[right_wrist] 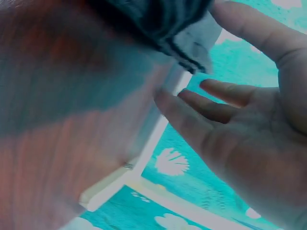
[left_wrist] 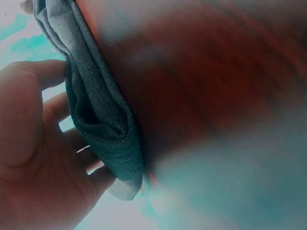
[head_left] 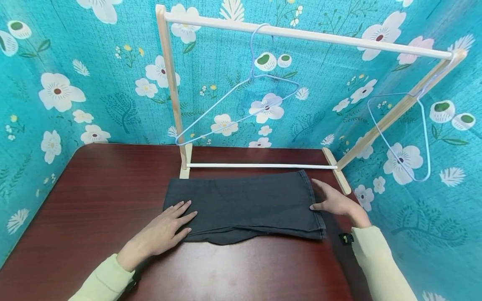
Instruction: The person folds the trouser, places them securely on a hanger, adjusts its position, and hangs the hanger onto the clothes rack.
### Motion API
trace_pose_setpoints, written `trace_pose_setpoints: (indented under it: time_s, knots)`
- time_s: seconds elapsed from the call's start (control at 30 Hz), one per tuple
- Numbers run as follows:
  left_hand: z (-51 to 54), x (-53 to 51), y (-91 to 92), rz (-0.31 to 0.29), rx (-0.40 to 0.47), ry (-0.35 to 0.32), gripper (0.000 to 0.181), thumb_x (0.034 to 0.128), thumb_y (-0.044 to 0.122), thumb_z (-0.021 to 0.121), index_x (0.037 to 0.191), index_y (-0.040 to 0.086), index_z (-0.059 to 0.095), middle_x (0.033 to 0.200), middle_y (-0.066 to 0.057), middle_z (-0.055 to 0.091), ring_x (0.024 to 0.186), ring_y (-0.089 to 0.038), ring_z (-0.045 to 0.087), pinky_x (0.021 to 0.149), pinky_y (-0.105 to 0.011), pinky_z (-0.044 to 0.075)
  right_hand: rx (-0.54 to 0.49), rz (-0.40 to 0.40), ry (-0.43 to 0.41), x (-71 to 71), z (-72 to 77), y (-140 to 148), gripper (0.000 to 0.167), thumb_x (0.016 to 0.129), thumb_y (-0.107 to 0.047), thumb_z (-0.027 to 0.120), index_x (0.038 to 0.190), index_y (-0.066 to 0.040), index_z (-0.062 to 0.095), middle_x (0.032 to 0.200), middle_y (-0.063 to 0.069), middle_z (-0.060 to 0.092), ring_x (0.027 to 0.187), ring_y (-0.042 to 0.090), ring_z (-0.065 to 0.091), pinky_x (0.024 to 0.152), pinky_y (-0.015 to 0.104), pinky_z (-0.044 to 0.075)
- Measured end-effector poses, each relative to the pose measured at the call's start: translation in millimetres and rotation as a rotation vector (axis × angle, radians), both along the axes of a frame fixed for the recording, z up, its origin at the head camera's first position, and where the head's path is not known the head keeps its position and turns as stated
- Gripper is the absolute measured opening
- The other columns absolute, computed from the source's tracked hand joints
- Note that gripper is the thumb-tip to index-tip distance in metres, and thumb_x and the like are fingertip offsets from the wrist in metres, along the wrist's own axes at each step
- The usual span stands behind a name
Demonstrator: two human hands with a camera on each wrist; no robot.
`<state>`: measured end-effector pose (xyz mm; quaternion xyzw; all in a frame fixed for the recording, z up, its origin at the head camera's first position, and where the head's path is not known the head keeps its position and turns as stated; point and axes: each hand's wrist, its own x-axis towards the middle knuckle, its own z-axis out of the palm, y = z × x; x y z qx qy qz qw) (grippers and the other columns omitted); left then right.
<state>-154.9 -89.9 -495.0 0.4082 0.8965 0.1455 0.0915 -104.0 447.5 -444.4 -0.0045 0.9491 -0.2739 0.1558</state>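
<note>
Folded dark trousers (head_left: 244,205) lie on the table as a wide rectangle, with stitched hems at the right end and loose layers along the near edge. On their left end rests my left hand (head_left: 162,232), fingers spread and nearly straight. The left wrist view shows the layered cloth (left_wrist: 96,91) beside the palm and fingers. My right hand (head_left: 335,200) is at the hem end, its thumb touching the edge and its fingers extended just beyond. In the right wrist view, those fingers (right_wrist: 187,115) are apart from the cloth and not curled round it.
Behind the trousers stands a wooden rack (head_left: 260,165) with a white lower bar. One pale blue hanger (head_left: 216,104) hangs from its top rail, another hanger (head_left: 427,142) at its right end. A flowered turquoise curtain (head_left: 113,75) surrounds the dark red table (head_left: 94,188).
</note>
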Motion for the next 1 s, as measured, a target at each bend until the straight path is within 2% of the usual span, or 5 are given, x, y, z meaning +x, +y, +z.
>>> trace_pose_setpoints:
  time_s: [0.17,0.37,0.63,0.87,1.0]
  knots:
    - [-1.0,0.2,-0.4,0.0,0.001,-0.004,0.052,0.1026,0.033,0.059,0.148,0.009,0.054,0.161,-0.021,0.037,0.149,-0.042,0.034,0.117,-0.059,0.033,-0.017,0.096,0.077,6.1,11.7,-19,0.106,0.085,-0.021,0.084,0.161,0.003,0.015,0.166,0.031,0.001,0.151,0.055,0.004,0.113,0.075,0.018]
    - [0.2,-0.2,0.1,0.002,0.006,-0.022,0.052,0.102,0.032,0.061,0.148,0.008,0.054,0.161,-0.022,0.036,0.148,-0.043,0.034,0.115,-0.062,0.033,0.005,0.187,-0.071,9.0,3.6,-44,0.127,0.074,-0.037,0.092,0.162,0.0,0.007,0.166,0.03,-0.007,0.152,0.053,-0.008,0.115,0.073,0.019]
    - [3.0,-2.9,-0.4,0.003,0.031,-0.062,0.053,0.1002,0.029,0.065,0.147,0.007,0.055,0.16,-0.024,0.036,0.147,-0.046,0.033,0.112,-0.067,0.033,0.022,0.184,-0.146,12.8,-14.4,-46,0.139,0.067,-0.031,0.097,0.162,-0.001,0.0,0.166,0.03,-0.01,0.152,0.052,-0.01,0.115,0.074,0.017]
    - [5.4,-5.6,-8.5,0.0,0.037,-0.021,0.052,0.0953,0.019,0.072,0.143,0.001,0.058,0.155,-0.03,0.04,0.141,-0.049,0.042,0.104,-0.056,0.047,0.105,0.175,-0.191,11.0,-18.2,-62,0.142,0.068,-0.024,0.097,0.162,-0.002,-0.007,0.166,0.029,-0.016,0.152,0.049,-0.013,0.117,0.07,0.017]
    - [7.5,-6.2,-16.3,0.008,0.03,-0.067,0.052,0.096,0.019,0.071,0.143,0.002,0.057,0.156,-0.03,0.038,0.142,-0.049,0.04,0.103,-0.055,0.048,0.158,0.176,-0.218,10.0,-19.0,-74,0.141,0.069,-0.023,0.096,0.161,-0.001,-0.008,0.166,0.028,-0.016,0.153,0.048,-0.013,0.118,0.069,0.017]
